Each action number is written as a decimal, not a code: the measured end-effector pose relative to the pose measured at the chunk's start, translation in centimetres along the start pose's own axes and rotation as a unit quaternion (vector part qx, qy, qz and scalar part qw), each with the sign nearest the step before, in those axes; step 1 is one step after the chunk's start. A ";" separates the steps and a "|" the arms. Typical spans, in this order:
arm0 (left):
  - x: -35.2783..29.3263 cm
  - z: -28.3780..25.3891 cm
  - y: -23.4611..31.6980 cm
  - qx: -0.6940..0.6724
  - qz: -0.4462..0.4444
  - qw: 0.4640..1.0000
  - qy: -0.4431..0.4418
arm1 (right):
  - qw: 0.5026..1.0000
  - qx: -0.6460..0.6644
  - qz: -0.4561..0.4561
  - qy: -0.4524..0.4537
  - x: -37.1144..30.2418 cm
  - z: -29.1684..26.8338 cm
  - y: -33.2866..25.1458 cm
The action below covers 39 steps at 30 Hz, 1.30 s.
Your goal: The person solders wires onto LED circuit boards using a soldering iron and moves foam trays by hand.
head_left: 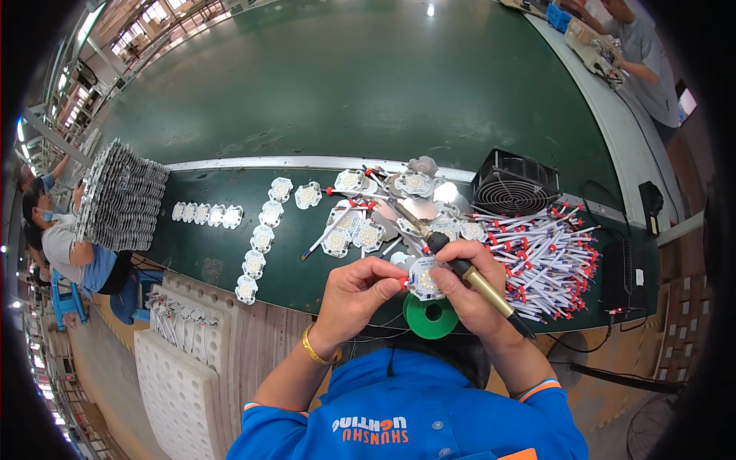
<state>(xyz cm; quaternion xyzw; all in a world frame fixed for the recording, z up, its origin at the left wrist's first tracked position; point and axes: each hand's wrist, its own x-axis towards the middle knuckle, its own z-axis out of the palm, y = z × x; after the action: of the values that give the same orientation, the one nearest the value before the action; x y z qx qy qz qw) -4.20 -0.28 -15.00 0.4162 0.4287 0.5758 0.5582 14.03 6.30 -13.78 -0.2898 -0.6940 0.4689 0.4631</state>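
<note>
Bright | tube lamp (91,23), upper left | glare on green worktop (345,100) (small spot) | edges bent, corners black

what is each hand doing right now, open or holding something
Left hand: closed, pinching a small red piece.
Right hand: closed, holding a soldering iron and a white board.

On the table (345,100), loose boards (369,234) lie between a board stack (123,201) at left and wires (546,264) before a fan (515,185).
</note>
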 end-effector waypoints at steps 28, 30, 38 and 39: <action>-2.3 0.7 1.1 0.201 0.260 0.939 0.103 | 0.997 0.043 0.051 0.025 -0.8 2.0 -0.7; -3.5 -0.4 1.9 0.196 0.262 0.939 0.108 | 0.999 0.036 0.023 0.016 -0.6 1.6 -0.2; -15.1 -12.3 2.6 0.344 0.191 0.718 0.574 | 0.995 0.031 0.014 0.095 -0.1 -3.1 3.1; -17.2 -14.8 2.7 0.362 0.170 0.684 0.610 | 0.993 0.007 0.040 0.110 -0.1 -3.3 3.4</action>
<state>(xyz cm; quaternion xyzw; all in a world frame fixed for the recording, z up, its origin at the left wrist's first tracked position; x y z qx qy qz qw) -18.66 -17.96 -16.65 0.2077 0.7714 0.5876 -0.1281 17.00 8.87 -16.49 -0.3638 -0.6233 0.4572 0.5198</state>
